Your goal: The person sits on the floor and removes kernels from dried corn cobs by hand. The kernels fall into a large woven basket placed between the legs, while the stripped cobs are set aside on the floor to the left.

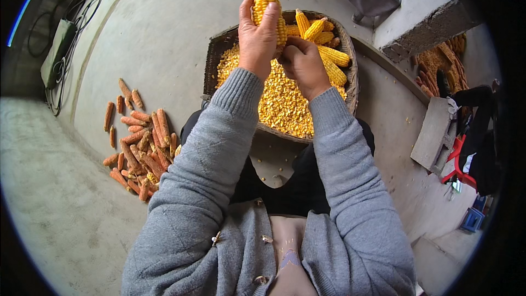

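Observation:
My left hand is closed around a yellow ear of corn, held tilted above a woven basket. At the lower end of this ear, my right hand has its fingers curled against it; the fingertips are partly hidden. Loose corn kernels cover much of the basket's bottom under both hands. More ears of corn lie in the basket's far right part, beyond my right hand. The basket sits by my knees.
A heap of bare corncobs lies on the floor at left. Coiled cable is by the left wall. On the right are a concrete block, a red plastic object, a blue crate and another pile of corn.

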Available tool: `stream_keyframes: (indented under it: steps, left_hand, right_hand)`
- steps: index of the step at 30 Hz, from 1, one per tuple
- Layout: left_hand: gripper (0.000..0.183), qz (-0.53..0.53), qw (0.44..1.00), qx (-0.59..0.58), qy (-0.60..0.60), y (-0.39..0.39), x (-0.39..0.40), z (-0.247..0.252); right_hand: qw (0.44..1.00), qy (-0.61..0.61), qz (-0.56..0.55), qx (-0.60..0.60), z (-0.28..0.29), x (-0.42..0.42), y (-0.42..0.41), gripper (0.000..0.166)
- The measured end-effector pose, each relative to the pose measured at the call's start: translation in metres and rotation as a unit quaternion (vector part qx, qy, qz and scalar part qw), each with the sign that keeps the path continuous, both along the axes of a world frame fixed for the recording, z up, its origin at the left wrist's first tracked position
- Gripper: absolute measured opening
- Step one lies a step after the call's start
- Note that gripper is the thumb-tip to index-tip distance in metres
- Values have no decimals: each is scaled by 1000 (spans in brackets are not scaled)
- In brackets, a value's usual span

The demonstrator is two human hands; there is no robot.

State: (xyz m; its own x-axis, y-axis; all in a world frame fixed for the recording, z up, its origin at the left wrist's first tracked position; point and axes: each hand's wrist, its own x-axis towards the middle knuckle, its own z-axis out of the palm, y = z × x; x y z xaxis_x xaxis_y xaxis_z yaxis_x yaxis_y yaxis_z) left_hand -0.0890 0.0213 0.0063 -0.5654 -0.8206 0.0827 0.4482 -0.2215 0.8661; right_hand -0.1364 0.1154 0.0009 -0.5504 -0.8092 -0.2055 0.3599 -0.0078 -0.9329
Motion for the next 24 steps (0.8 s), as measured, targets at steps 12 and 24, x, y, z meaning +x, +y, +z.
stream_keyframes:
  steps: [12, 24]
  left_hand:
    - [45, -12, 1000, 2, 5, -1, 3, 2]
    - [38, -28, 997, 61, 36, -6, 2, 0]
  right_hand:
    - [987, -158, 8, -40, 3, -3, 2, 12]
    - [988, -129, 60, -67, 4, -7, 3, 10]
